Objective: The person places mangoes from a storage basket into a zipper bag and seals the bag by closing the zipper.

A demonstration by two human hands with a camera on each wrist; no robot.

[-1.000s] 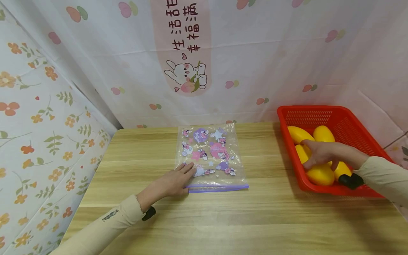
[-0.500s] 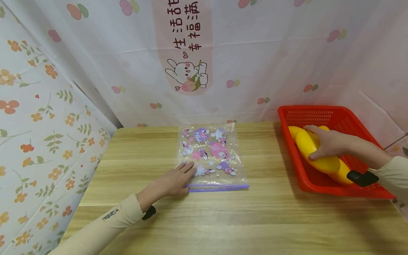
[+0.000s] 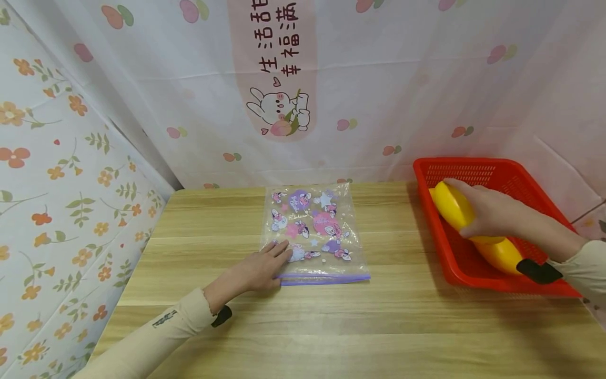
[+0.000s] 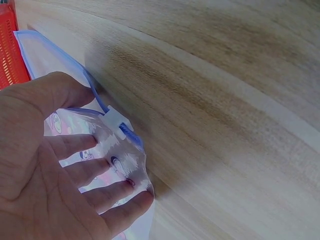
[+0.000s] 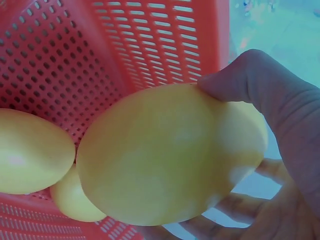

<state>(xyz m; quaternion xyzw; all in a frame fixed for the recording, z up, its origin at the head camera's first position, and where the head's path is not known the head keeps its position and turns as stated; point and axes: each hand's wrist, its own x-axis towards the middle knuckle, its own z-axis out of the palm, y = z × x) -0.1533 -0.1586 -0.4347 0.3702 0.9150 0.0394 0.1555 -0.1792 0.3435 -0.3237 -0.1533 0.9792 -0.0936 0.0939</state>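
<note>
My right hand (image 3: pixel 497 211) grips a smooth yellow mango (image 3: pixel 453 206) over the basket's left side, thumb on one side and fingers on the other. The right wrist view shows that mango (image 5: pixel 165 160) large, with other yellow mangoes (image 5: pixel 30 152) lower in the basket. In the head view one more mango (image 3: pixel 503 256) lies under my wrist. My left hand (image 3: pixel 258 269) rests palm down with extended fingers on the lower left corner of a clear printed zip bag (image 3: pixel 310 229). The left wrist view shows the bag's white slider (image 4: pixel 117 121) near my thumb.
The red perforated basket (image 3: pixel 473 159) stands at the right of the wooden table (image 3: pixel 322 326). The bag lies flat in the middle, its purple zip edge toward me. A printed curtain (image 3: pixel 379 105) hangs behind the table, and a floral cloth (image 3: pixel 71 221) hangs at the left.
My right hand reached among the mangoes, took hold of one and raised it slightly toward the basket's left rim. Other mangoes shifted in the basket. The left hand and bag stayed still.
</note>
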